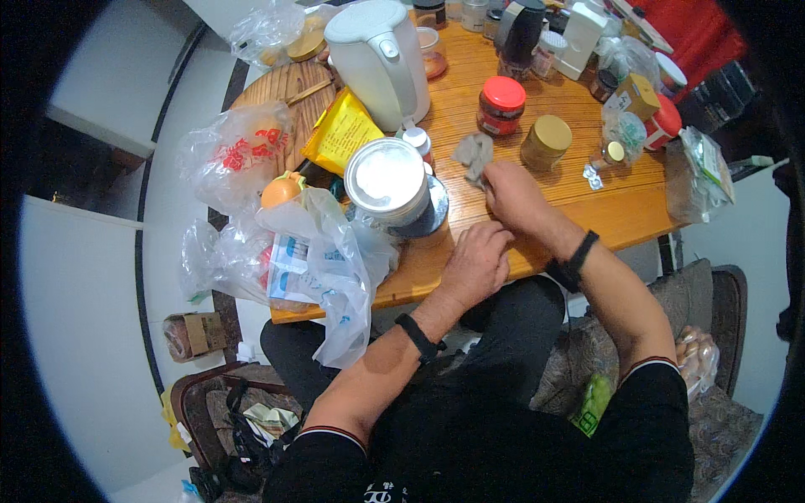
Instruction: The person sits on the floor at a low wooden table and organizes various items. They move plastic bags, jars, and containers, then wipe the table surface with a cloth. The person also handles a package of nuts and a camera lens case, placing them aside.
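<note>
My right hand [512, 192] rests on the wooden table [604, 217] with its fingers bent over the edge of a crumpled grey cloth [473, 156]. Below and left of it, my left hand [478, 261] lies at the table's front edge, fingers curled; what is under them is hidden. Just beyond the right hand stand a red-lidded jar [502, 105] and a gold-lidded jar [546, 143]. A large round container with a pale shiny lid [386, 177] stands left of the hands, on or over a dark round disc [435, 207].
A white electric kettle [377, 63] and a yellow packet [343, 132] stand behind the container. Plastic bags [333, 251] hang over the front left edge. Small jars, a brown box [632, 95] and a small gold-capped bottle [611, 154] crowd the right side.
</note>
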### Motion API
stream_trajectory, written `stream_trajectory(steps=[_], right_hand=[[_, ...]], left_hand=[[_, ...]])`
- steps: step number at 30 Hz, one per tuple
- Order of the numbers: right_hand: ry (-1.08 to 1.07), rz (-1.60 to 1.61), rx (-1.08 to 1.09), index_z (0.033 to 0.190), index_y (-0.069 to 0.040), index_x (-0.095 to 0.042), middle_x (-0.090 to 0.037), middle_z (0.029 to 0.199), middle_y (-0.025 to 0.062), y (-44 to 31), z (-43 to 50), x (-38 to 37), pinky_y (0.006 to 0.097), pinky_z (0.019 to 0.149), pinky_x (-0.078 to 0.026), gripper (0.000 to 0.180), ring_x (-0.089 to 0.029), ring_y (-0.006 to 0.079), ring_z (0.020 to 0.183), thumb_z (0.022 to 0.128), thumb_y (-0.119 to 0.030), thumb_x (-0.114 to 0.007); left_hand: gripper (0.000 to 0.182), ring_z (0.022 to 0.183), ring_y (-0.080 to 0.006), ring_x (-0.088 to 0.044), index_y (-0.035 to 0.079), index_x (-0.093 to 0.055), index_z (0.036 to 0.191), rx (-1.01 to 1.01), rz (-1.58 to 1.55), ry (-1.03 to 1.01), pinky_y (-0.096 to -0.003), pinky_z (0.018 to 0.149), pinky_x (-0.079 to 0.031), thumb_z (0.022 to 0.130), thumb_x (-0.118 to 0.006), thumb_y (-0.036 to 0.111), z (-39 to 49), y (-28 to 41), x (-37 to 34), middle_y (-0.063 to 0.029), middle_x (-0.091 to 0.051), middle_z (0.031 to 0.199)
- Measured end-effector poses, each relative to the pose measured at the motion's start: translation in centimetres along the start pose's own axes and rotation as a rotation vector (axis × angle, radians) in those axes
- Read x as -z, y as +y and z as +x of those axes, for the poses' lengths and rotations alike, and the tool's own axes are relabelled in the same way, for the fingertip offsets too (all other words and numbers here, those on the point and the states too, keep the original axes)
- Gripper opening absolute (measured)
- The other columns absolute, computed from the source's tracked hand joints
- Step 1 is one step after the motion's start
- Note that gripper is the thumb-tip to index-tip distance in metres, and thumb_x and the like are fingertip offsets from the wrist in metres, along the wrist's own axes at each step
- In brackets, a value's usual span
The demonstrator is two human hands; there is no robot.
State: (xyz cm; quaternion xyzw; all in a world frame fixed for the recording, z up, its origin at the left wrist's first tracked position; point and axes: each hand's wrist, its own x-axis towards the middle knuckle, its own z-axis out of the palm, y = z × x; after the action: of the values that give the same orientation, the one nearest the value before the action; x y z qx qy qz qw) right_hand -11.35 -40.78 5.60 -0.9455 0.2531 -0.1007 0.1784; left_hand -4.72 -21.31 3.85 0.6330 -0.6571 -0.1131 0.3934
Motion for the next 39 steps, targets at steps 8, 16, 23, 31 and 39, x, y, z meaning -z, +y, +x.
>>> stream_trajectory(steps=[8, 16, 23, 31, 39], right_hand=[[-0.053, 0.595, -0.267, 0.114, 0.001, -0.073, -0.077, 0.106, 0.0228, -0.5, -8.2, 3.8, 0.0480, 0.089, -0.061, 0.019, -0.075, 0.0426, 0.098, 0.101, -0.013, -0.073], [0.530, -0.074, -0.143, 0.158, 0.000, -0.056, -0.072, 0.142, 0.0235, 6.7, 0.9, 9.2, 0.0479, 0.115, -0.054, 0.074, -0.068, 0.0425, 0.132, 0.099, -0.035, -0.084], [-0.034, 0.502, -0.387, 0.170, -0.006, -0.049, -0.066, 0.159, 0.0217, 9.2, 8.4, 9.0, 0.0452, 0.121, -0.051, 0.097, -0.064, 0.0323, 0.146, 0.098, -0.061, -0.084], [0.171, 0.481, -0.386, 0.153, -0.009, -0.067, -0.078, 0.142, 0.0189, 4.3, 10.2, 6.1, 0.0449, 0.108, -0.061, 0.081, -0.076, 0.0345, 0.128, 0.092, -0.059, -0.088], [0.170, 0.579, -0.393, 0.163, -0.003, -0.053, -0.070, 0.151, 0.0240, 0.0, 12.6, 3.4, 0.0451, 0.118, -0.054, 0.086, -0.068, 0.0374, 0.140, 0.099, -0.052, -0.084]], left_hand=[[0.060, 0.150, -0.0437, -0.051, 0.006, -0.061, 0.148, 0.010, 0.035, 0.060, -0.0573, 0.123, -0.044, 0.090, -0.076, 0.007, -0.1, 0.6, 0.4, -0.0195, -0.061, 0.153], [0.046, 0.153, -0.0401, -0.051, 0.008, -0.073, 0.138, -0.004, 0.112, -0.066, -0.0555, 0.122, -0.044, 0.092, -0.074, 0.013, 0.0, 0.4, 0.3, -0.0146, -0.061, 0.158], [0.048, 0.151, -0.0398, -0.052, 0.009, -0.072, 0.138, 0.035, 0.101, -0.085, -0.0559, 0.122, -0.043, 0.090, -0.075, 0.012, 0.4, 0.5, 0.1, -0.0134, -0.061, 0.158], [0.046, 0.149, -0.0401, -0.054, 0.009, -0.073, 0.135, 0.011, 0.120, -0.080, -0.0547, 0.121, -0.044, 0.089, -0.076, 0.010, 0.7, 1.1, 0.5, -0.0151, -0.061, 0.155], [0.048, 0.150, -0.0378, -0.052, 0.007, -0.072, 0.138, 0.016, 0.183, -0.107, -0.0555, 0.119, -0.044, 0.091, -0.077, 0.015, 0.8, 1.2, 0.3, -0.0154, -0.061, 0.153]])
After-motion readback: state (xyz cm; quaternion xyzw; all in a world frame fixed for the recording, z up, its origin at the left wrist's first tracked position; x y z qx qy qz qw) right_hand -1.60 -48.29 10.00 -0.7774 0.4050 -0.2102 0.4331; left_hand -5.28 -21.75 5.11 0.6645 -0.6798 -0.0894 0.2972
